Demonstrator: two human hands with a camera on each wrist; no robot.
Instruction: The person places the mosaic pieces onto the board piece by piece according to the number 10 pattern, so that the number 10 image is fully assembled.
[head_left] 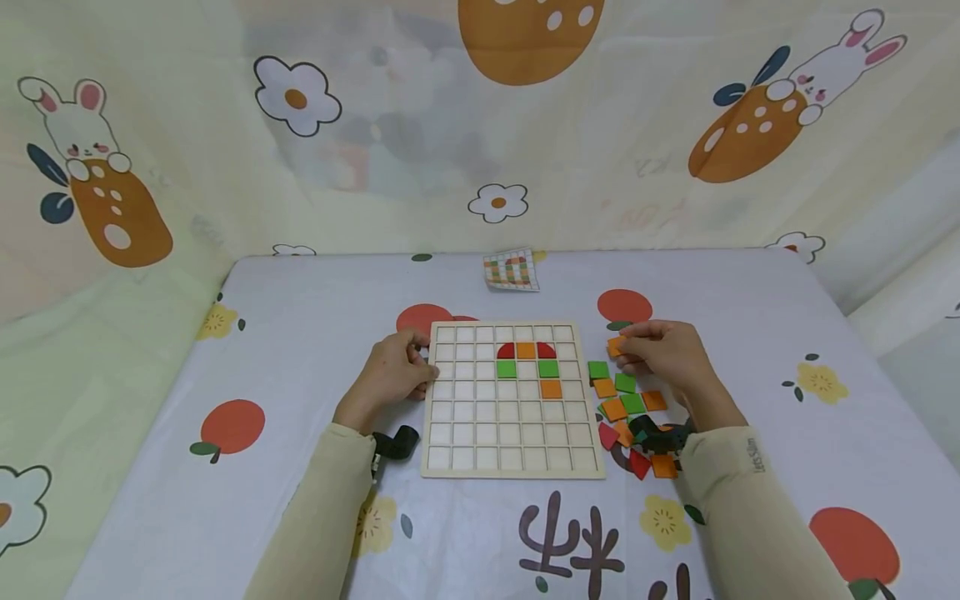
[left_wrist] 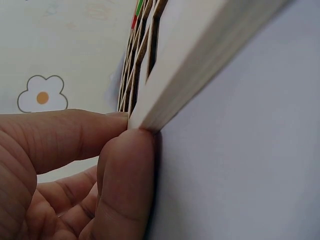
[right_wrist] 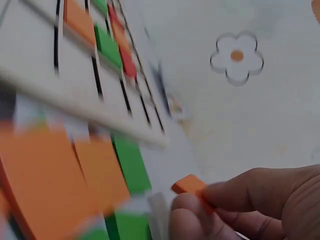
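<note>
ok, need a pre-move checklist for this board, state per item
1. Tile secured: ok. The right hand pinches an orange tile.
2. Held tile over the board: not ok. It is off to the right of the board.
3. Board steadied: ok. The left hand grips its left edge.
4. Placed tiles within their cells: ok. Two red, two orange, two green, none straddling a divider.
5. Loose tiles sorted by color: not ok. Orange, green and red lie mixed right of the board.
6. Printed card matches the layout: cannot tell. Its grid is too small to read cell by cell.
</note>
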